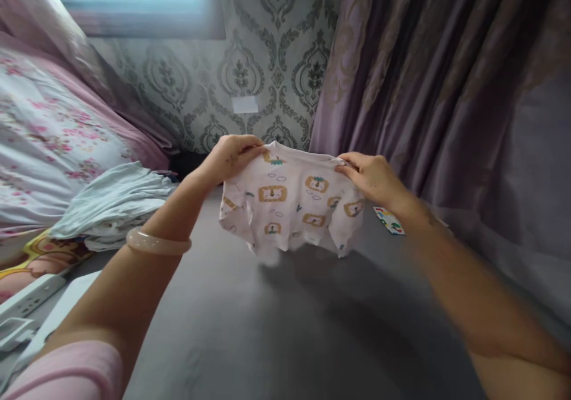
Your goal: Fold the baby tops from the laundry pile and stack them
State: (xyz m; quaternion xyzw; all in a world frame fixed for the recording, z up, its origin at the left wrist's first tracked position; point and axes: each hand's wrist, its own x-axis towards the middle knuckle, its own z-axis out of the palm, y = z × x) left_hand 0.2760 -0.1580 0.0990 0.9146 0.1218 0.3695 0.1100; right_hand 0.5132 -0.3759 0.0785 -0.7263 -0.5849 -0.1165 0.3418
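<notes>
A small white baby shirt (294, 201) with a lion print hangs upright in front of me, above the grey sheet (214, 328). My left hand (234, 155) pinches it at the shoulder on the left of the neckline. On the other side of the neckline, the fingers of my right hand (370, 174) are closed on the opposite shoulder. Both sleeves droop at the sides, and the lower hem is a little blurred above its shadow on the sheet. A pale bangle circles my left wrist.
At left lie a pile of light folded clothes (116, 201), a yellow patterned cloth (42, 263), a power strip (31, 296) and floral bedding (57, 132). A colourful card (389, 220) lies beyond my right wrist. Purple curtains (401, 61) hang at right, with a patterned wall (276, 49) behind.
</notes>
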